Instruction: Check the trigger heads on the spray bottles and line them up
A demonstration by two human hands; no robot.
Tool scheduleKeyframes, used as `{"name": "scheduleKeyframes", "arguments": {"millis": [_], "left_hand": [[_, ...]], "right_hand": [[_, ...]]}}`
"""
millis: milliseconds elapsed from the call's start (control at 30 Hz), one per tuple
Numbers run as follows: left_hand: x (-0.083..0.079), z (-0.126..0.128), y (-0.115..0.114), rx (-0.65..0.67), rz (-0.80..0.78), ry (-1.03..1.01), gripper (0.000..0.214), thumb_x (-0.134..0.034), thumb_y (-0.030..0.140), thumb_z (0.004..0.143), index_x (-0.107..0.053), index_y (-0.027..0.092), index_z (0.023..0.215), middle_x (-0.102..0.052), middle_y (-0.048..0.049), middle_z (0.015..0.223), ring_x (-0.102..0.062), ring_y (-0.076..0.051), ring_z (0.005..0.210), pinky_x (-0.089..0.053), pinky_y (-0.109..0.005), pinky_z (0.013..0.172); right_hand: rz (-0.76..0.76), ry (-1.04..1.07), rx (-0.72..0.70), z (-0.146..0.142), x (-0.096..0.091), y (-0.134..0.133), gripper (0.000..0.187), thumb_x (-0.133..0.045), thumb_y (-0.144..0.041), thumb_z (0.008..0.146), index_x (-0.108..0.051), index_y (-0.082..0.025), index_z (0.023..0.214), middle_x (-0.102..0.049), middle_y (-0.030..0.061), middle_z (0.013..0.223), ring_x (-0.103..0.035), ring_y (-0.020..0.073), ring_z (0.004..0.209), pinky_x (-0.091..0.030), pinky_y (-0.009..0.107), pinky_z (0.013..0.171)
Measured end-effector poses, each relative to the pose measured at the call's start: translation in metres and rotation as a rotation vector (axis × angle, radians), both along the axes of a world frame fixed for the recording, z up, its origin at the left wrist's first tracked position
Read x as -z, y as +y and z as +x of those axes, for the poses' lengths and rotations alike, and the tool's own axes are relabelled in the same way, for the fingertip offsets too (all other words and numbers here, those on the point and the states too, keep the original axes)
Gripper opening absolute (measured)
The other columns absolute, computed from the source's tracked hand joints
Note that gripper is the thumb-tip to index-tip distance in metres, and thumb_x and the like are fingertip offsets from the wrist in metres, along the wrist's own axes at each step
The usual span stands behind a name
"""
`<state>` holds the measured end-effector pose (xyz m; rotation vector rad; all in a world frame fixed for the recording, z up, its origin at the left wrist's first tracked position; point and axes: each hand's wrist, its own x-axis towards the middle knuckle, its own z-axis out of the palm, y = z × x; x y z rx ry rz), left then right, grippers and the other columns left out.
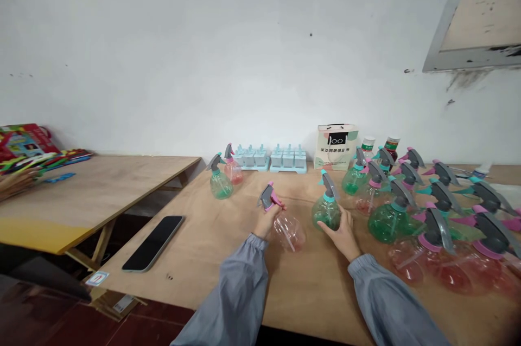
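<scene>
My left hand [269, 218] is closed round the neck of a clear pink spray bottle [290, 231], which leans to the left with its grey and pink trigger head up. The fingers of my right hand [341, 232] wrap the lower body of a green spray bottle [325, 212] with a turquoise collar, standing nearly upright. Whether its base touches the table is hard to see. Farther left, another green spray bottle [221, 185] and a pink spray bottle [233, 170] stand close together.
Several green and pink spray bottles [389, 222] crowd the right side of the table [228, 237]. Light blue popsicle molds [288, 160], a paper bag [334, 153] and capped bottles [392, 146] line the wall. A phone [153, 243] lies at left. A second table [122, 183] holds colourful strips.
</scene>
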<state>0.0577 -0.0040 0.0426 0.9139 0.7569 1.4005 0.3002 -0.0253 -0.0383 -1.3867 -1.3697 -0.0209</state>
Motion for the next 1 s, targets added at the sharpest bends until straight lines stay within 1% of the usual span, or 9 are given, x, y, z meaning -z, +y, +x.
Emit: {"name": "scheduleKeyframes", "arguments": {"millis": [100, 233, 333, 467, 600, 700, 767, 900, 1000], "left_hand": [[0.001, -0.001, 0.004, -0.060, 0.040, 0.002, 0.034, -0.082, 0.033, 0.054, -0.066, 0.022, 0.081, -0.073, -0.0029, 0.088, -0.069, -0.021, 0.081, -0.053, -0.038, 0.088], [-0.004, 0.002, -0.001, -0.022, 0.101, 0.024, 0.041, -0.080, 0.029, 0.056, -0.068, 0.021, 0.094, -0.073, -0.0052, 0.110, -0.067, -0.016, 0.073, -0.054, -0.035, 0.080], [-0.005, 0.004, -0.001, -0.089, 0.042, -0.001, 0.036, -0.080, 0.028, 0.053, -0.066, 0.019, 0.085, -0.074, -0.0033, 0.096, -0.065, -0.014, 0.068, -0.052, -0.031, 0.073], [-0.007, -0.001, 0.003, -0.164, 0.021, -0.003, 0.030, -0.080, 0.027, 0.052, -0.062, 0.019, 0.075, -0.066, 0.0026, 0.071, -0.065, -0.014, 0.069, -0.051, -0.029, 0.076], [-0.011, -0.004, 0.001, -0.097, 0.090, 0.035, 0.036, -0.078, 0.028, 0.055, -0.067, 0.019, 0.088, -0.073, -0.0026, 0.094, -0.066, -0.014, 0.070, -0.052, -0.031, 0.077], [-0.011, -0.002, -0.002, -0.041, 0.171, 0.083, 0.039, -0.077, 0.029, 0.061, -0.068, 0.021, 0.098, -0.072, -0.0053, 0.108, -0.067, -0.017, 0.073, -0.052, -0.035, 0.081], [-0.008, -0.002, -0.001, -0.047, 0.178, 0.092, 0.035, -0.078, 0.032, 0.063, -0.068, 0.024, 0.096, -0.073, -0.0056, 0.104, -0.068, -0.019, 0.076, -0.053, -0.038, 0.083], [-0.006, -0.003, 0.000, -0.140, 0.184, 0.086, 0.027, -0.079, 0.038, 0.062, -0.065, 0.025, 0.081, -0.070, -0.0044, 0.082, -0.068, -0.022, 0.078, -0.054, -0.040, 0.082], [-0.014, -0.014, -0.005, -0.169, 0.248, 0.251, 0.032, -0.078, 0.039, 0.064, -0.067, 0.022, 0.089, -0.072, -0.0063, 0.091, -0.068, -0.022, 0.077, -0.055, -0.042, 0.083]], "right_hand": [[-0.004, -0.004, -0.001, 0.000, 0.000, 0.000, 0.089, -0.059, -0.080, 0.070, -0.046, -0.017, 0.131, -0.053, 0.0142, 0.117, -0.050, 0.0330, 0.113, -0.042, 0.051, 0.099], [-0.008, 0.009, -0.003, 0.000, 0.000, 0.000, 0.088, -0.060, -0.079, 0.070, -0.046, -0.019, 0.132, -0.052, 0.0142, 0.118, -0.050, 0.0329, 0.114, -0.042, 0.051, 0.099], [-0.015, 0.016, -0.009, 0.001, 0.001, 0.000, 0.088, -0.060, -0.079, 0.070, -0.045, -0.019, 0.132, -0.052, 0.0141, 0.119, -0.049, 0.0329, 0.115, -0.041, 0.051, 0.100], [-0.022, 0.008, -0.025, 0.002, 0.001, 0.000, 0.089, -0.060, -0.080, 0.069, -0.045, -0.019, 0.132, -0.052, 0.0137, 0.118, -0.049, 0.0328, 0.115, -0.042, 0.051, 0.100], [-0.012, 0.008, -0.027, 0.002, 0.001, 0.000, 0.090, -0.060, -0.081, 0.069, -0.045, -0.018, 0.132, -0.052, 0.0139, 0.118, -0.050, 0.0328, 0.115, -0.042, 0.051, 0.100], [-0.001, 0.020, -0.030, 0.001, -0.001, -0.001, 0.089, -0.060, -0.080, 0.070, -0.046, -0.019, 0.131, -0.052, 0.0141, 0.119, -0.050, 0.0328, 0.115, -0.042, 0.051, 0.100], [0.000, 0.025, -0.028, 0.000, -0.001, -0.001, 0.088, -0.060, -0.080, 0.069, -0.046, -0.019, 0.131, -0.052, 0.0137, 0.118, -0.050, 0.0327, 0.115, -0.042, 0.051, 0.100], [-0.012, 0.026, -0.022, 0.000, -0.002, -0.001, 0.089, -0.060, -0.081, 0.068, -0.046, -0.019, 0.131, -0.052, 0.0134, 0.117, -0.050, 0.0331, 0.115, -0.042, 0.051, 0.100], [-0.022, 0.027, -0.034, 0.000, -0.002, -0.002, 0.088, -0.061, -0.080, 0.069, -0.045, -0.020, 0.132, -0.051, 0.0130, 0.118, -0.050, 0.0327, 0.116, -0.042, 0.051, 0.101]]}}
